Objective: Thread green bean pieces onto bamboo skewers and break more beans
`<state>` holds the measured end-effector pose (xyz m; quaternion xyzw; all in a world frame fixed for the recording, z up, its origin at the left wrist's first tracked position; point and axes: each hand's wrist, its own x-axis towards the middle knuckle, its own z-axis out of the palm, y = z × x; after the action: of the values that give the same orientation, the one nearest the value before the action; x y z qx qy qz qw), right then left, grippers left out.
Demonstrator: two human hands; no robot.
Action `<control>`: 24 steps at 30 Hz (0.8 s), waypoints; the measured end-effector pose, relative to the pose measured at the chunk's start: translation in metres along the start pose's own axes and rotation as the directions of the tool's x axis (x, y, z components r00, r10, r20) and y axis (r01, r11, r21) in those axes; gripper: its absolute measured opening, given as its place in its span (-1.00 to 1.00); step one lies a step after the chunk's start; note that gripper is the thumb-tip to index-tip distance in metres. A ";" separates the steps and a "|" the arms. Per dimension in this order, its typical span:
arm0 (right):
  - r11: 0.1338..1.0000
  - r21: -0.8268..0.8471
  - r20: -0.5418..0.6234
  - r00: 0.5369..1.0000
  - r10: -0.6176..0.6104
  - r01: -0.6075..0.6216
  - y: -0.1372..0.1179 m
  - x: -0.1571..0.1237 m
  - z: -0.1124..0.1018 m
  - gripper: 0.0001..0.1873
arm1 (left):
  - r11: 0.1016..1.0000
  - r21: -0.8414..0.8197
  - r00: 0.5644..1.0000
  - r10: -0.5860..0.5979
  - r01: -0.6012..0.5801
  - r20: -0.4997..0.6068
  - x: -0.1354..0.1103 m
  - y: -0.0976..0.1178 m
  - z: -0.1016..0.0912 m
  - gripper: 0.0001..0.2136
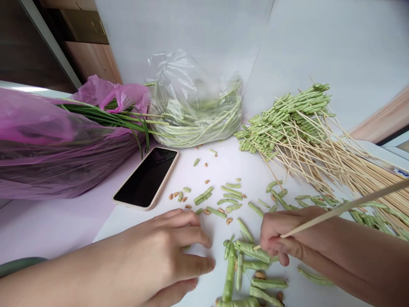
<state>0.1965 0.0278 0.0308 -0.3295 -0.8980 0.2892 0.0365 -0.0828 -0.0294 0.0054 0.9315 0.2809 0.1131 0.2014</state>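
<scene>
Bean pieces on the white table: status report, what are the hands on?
Right hand pinching wooden skewer, tip at green bean pieces. Left hand apparently empty, fingertips near them on white tabletop. Loose seeds scattered among pieces.

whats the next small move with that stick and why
Probably steady the cut bean piece with the left hand and push the bamboo skewer through it. The right hand already grips the skewer with its tip at that piece, the left hand is free and close by, and the pile of skewered beans suggests the same job.
</scene>
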 end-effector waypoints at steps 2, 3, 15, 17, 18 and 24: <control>0.998 0.054 0.017 0.999 0.033 -0.034 -0.002 0.002 -0.008 -0.66 | 1.000 0.001 1.000 0.006 -0.006 -0.018 0.000 0.000 0.001 -0.78; 0.995 0.086 0.009 0.999 0.041 -0.042 -0.002 0.003 -0.012 -0.62 | 1.000 0.001 1.000 0.007 -0.007 -0.023 -0.001 -0.001 0.001 -0.77; 0.929 0.347 0.011 0.991 0.136 -0.131 0.011 0.018 -0.016 -0.53 | 1.000 0.002 0.999 -0.004 0.004 0.036 -0.001 -0.002 0.002 -0.74; 0.926 0.355 0.010 0.990 0.138 -0.132 0.011 0.019 -0.015 -0.52 | 1.000 0.008 0.999 -0.006 0.005 0.042 -0.001 -0.002 0.002 -0.75; 0.924 0.359 0.007 0.990 0.137 -0.131 0.011 0.019 -0.014 -0.52 | 1.000 0.011 0.999 -0.006 0.006 0.044 -0.001 -0.002 0.002 -0.75; 0.949 0.305 -0.004 0.996 0.087 -0.081 0.010 0.019 -0.009 -0.58 | 1.000 0.013 0.999 -0.004 0.003 0.036 -0.002 -0.002 0.002 -0.76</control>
<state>0.1894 0.0497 0.0304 -0.3603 -0.8276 0.4226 0.0822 -0.0851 -0.0295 0.0028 0.9342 0.2797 0.0943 0.2005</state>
